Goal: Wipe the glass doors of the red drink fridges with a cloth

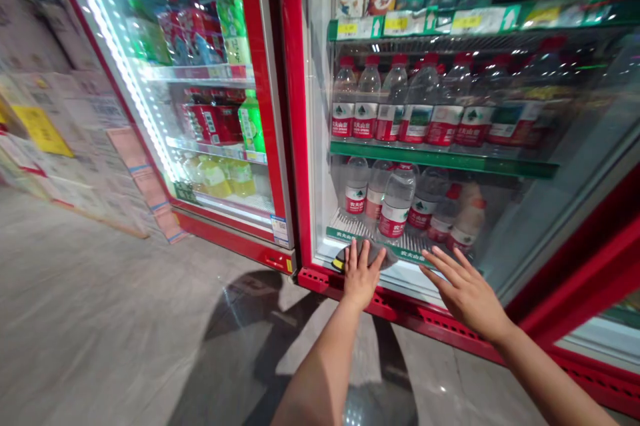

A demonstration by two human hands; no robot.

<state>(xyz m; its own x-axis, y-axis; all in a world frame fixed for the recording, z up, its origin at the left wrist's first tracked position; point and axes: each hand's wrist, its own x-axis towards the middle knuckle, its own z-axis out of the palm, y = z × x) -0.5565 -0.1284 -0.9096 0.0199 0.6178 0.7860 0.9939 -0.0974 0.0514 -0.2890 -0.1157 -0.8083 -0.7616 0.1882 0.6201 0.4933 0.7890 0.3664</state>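
My left hand [361, 274] lies flat with its fingers spread over a dark grey cloth [389, 257] with a yellow-and-black edge. It presses the cloth low against the glass door of a red-framed drinks fridge [294, 113]. To its right, my right hand [465, 293] is held open, fingers stretched out and nothing in them, at the lower part of the same door; whether it touches the glass I cannot tell. Behind the glass, just above my hands, stand several clear water bottles [395, 209] with red-and-white labels on the bottom shelf. One at the right leans.
More water bottles [420, 106] with red caps fill the shelf above. A second fridge [260, 79] with soft drinks stands at the left, beside stacked boxes [90, 126]. Grey tiled floor [125, 319] spreads in front. Another red frame [575, 293] slants in at the right.
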